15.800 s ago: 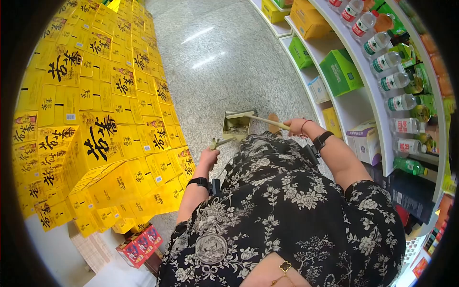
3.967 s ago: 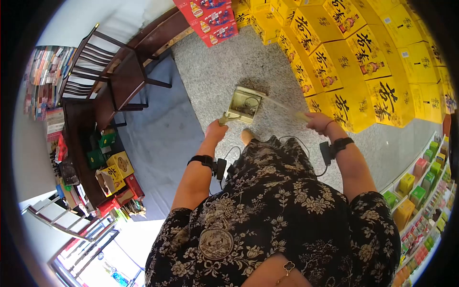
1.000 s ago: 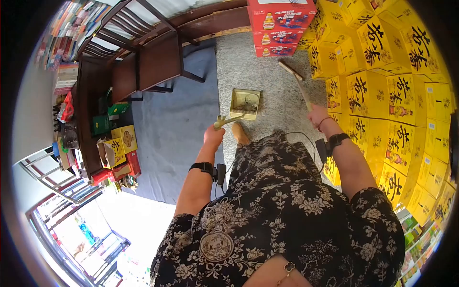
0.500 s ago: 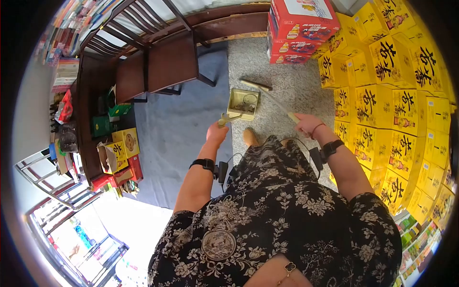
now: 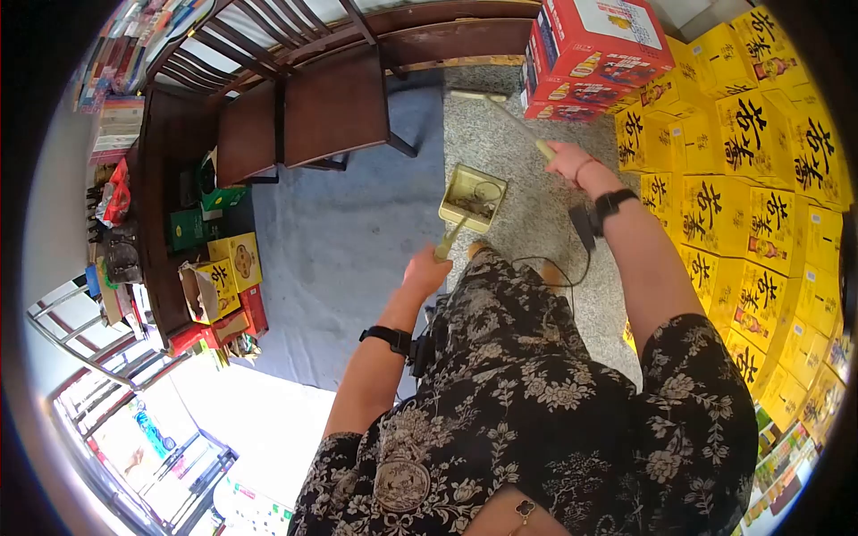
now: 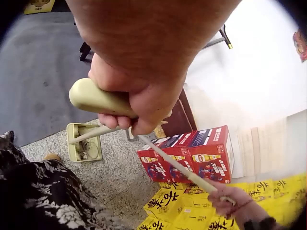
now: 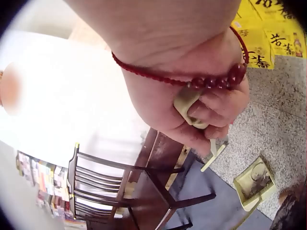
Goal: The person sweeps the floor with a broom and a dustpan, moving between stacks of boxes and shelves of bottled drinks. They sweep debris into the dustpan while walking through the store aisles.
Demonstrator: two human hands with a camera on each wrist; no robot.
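My left hand grips the pale yellow-green handle of a long-handled dustpan. The pan sits on the speckled floor with grey debris and a thin ring-shaped loop inside. A comb-toothed edge shows on it in the right wrist view. Fingers of my right hand curl round the handle of a broom. Its narrow head lies on the floor beyond the dustpan, left of the red cartons. In the right wrist view the right hand hides part of that handle.
Red beer cartons stand at the back, beside stacked yellow cartons along the right. Dark wooden chairs stand over a blue-grey mat on the left. A shoe tip is just behind the dustpan.
From the aisle by the shelves, the view has turned towards the chairs. The broom head has swung from the right to near the dustpan, then farther out. The dustpan handle now points more forward.
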